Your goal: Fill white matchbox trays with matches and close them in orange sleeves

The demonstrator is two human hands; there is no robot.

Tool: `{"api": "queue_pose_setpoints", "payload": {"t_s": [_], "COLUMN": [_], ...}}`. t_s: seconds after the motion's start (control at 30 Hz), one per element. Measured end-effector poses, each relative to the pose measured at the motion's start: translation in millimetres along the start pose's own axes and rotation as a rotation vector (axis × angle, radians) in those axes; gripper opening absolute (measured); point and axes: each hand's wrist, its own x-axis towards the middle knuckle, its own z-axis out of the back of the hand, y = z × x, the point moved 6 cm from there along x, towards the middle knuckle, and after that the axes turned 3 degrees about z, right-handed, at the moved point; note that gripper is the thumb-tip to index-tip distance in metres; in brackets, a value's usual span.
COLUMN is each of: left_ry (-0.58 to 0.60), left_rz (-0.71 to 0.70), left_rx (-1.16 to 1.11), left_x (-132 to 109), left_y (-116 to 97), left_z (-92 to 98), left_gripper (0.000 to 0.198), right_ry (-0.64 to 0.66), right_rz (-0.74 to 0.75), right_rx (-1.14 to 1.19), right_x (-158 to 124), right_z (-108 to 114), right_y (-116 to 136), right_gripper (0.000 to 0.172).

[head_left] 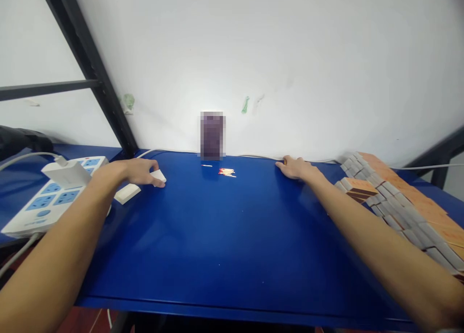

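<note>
On the left of the blue table, my left hand [142,171] pinches a small white matchbox tray [160,177] between thumb and fingers. Another cream-white tray [127,194] lies just below that hand. Toward the back right, my right hand [295,168] rests on the table near the wall with its fingers curled. A sliver of orange-brown shows at its fingertips, too small to name. Between the hands is a small pile of red-tipped matches [227,172], and a single match [207,166] lies to its left.
Rows of stacked matchboxes [402,205] line the right side, with a few matchboxes [357,188] set on the near side. A white power strip [21,220] with a plugged-in charger [66,172] sits at left. A blurred dark rectangle [212,137] leans against the wall.
</note>
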Motion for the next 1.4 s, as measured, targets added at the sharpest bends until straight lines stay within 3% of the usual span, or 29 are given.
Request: {"api": "queue_pose_setpoints", "payload": {"t_s": [0.1, 0.23, 0.37, 0.5, 0.63, 0.8, 1.13, 1.2, 1.27, 1.4], "left_ry": [-0.033, -0.131, 0.017, 0.103, 0.149, 0.087, 0.157, 0.128, 0.067, -0.226], "left_rz": [-0.139, -0.483, -0.752, -0.916, -0.953, -0.939, -0.954, -0.976, -0.968, -0.789], "left_rx": [0.022, -0.107, -0.414, -0.63, -0.616, -0.391, -0.196, -0.253, -0.351, -0.413], "left_x": [-9, -36, -63, -80, -88, -86, -93, -91, -84, -62], "left_y": [-35, -107, -162, -190, -199, -198, -198, -197, -193, -179], "left_z": [-1.4, -4.5, -23.6, -36.3, -46.5, -51.3, -52.7, -50.3, -47.3, -43.7], "left_gripper": [0.058, 0.052, 0.049, 0.043, 0.043, 0.05, 0.064, 0.063, 0.049, 0.015], "right_ry": [0.041, 0.022, -0.014, -0.158, -0.143, -0.192, -0.255, -0.263, -0.27, -0.361], "right_rz": [0.052, 0.222, 0.304, 0.495, 0.784, 0.878, 0.99, 0.991, 0.98, 0.939], "right_rx": [-0.011, -0.015, -0.042, -0.022, 0.12, 0.202, 0.382, 0.408, 0.439, 0.565], "right_x": [-24, -59, -81, -85, -76, -63, -107, -114, -118, -123], "right_z": [-2, -3, 2, 15, 8, -5, -5, -7, -10, -8], "right_y": [22, 58, 76, 102, 141, 167, 153, 150, 148, 141], "right_gripper": [0.064, 0.055, 0.054, 0.054, 0.052, 0.042, 0.035, 0.034, 0.033, 0.026]}}
